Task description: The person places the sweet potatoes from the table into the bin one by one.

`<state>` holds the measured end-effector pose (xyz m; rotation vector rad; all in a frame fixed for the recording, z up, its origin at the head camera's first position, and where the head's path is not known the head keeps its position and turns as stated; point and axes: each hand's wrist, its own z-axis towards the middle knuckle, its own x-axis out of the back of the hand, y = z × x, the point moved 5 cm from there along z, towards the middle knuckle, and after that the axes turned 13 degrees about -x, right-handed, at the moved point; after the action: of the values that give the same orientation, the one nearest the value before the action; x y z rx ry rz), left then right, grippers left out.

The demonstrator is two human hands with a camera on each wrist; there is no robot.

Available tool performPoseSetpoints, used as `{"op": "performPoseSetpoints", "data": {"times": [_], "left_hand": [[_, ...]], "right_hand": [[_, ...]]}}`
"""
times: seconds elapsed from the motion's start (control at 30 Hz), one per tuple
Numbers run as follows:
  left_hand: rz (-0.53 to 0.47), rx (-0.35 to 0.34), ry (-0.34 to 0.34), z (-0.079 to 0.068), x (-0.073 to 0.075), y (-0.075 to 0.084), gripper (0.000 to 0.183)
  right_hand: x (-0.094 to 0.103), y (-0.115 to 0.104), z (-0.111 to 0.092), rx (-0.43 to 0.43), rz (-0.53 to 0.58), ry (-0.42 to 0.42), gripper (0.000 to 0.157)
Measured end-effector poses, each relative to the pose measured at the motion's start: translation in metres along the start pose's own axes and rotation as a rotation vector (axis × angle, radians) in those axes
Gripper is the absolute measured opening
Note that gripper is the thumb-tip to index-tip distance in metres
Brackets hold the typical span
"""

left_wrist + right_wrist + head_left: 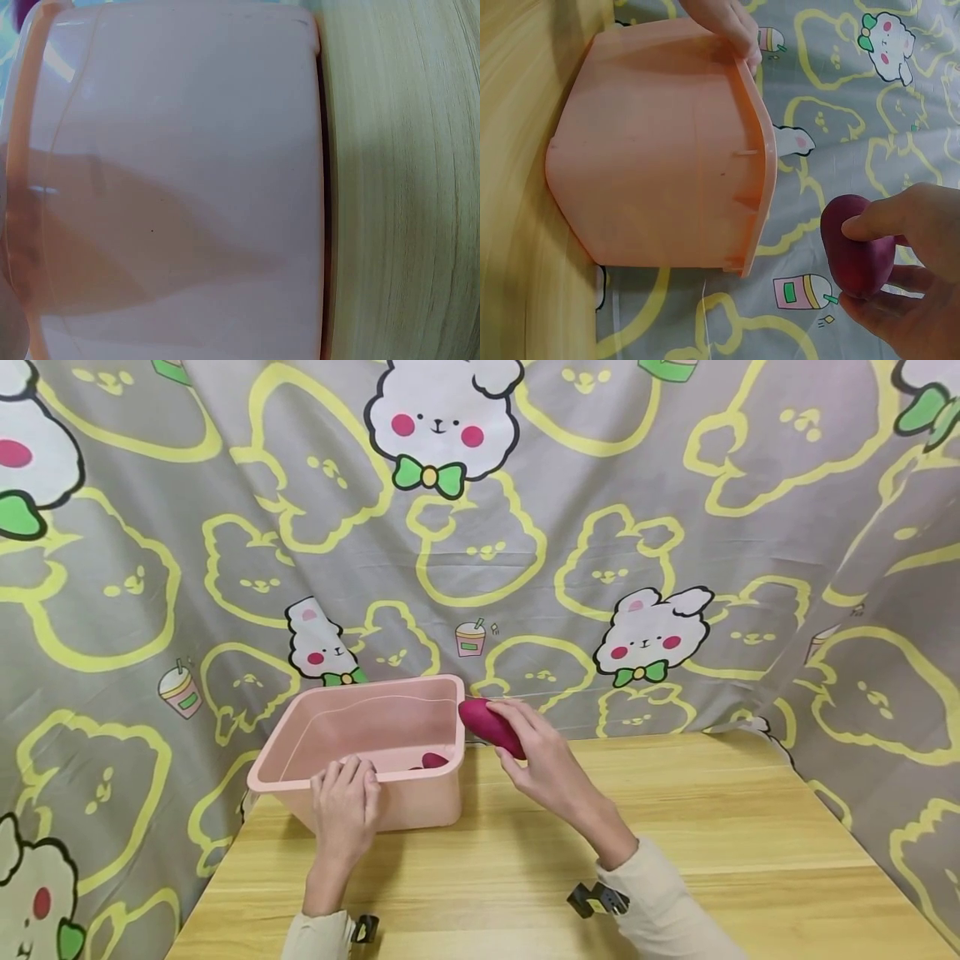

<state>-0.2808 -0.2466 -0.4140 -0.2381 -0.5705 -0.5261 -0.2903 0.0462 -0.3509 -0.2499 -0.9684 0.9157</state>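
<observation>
A pink plastic bin (420, 797) stands upright on the table at the left. My left hand (345, 806) grips its near rim, with the fingers curled over the edge. In the left wrist view the bin's wall (195, 150) fills most of the picture. My right hand (543, 760) holds a smooth purplish-red oblong thing, sweet-potato-like (491, 724), beside the bin's right rim. The right wrist view shows thumb and fingers around that oblong thing (859, 247). Inside the bin, another purplish-red piece (435, 761) shows above the near rim, which hides the rest.
The wood-grain table (675, 835) extends to the right of the bin. A grey curtain with cartoon prints (525, 568) hangs close behind the bin and along both sides. Each sleeve has a black wrist mount, such as the right one (597, 900).
</observation>
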Motion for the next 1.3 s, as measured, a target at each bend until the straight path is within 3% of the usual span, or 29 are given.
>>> {"op": "performPoseSetpoints", "data": {"times": [0.7, 1.3], "left_hand": [[0.011, -0.003, 0.003, 0.0, 0.001, 0.001, 0.033], [0.007, 0.005, -0.014, 0.0, 0.001, 0.0, 0.035]], "right_hand": [[-0.022, -0.017, 0.012, 0.003, 0.006, -0.018, 0.061], [-0.037, -0.029, 0.025, 0.055, -0.021, -0.023, 0.056]]}}
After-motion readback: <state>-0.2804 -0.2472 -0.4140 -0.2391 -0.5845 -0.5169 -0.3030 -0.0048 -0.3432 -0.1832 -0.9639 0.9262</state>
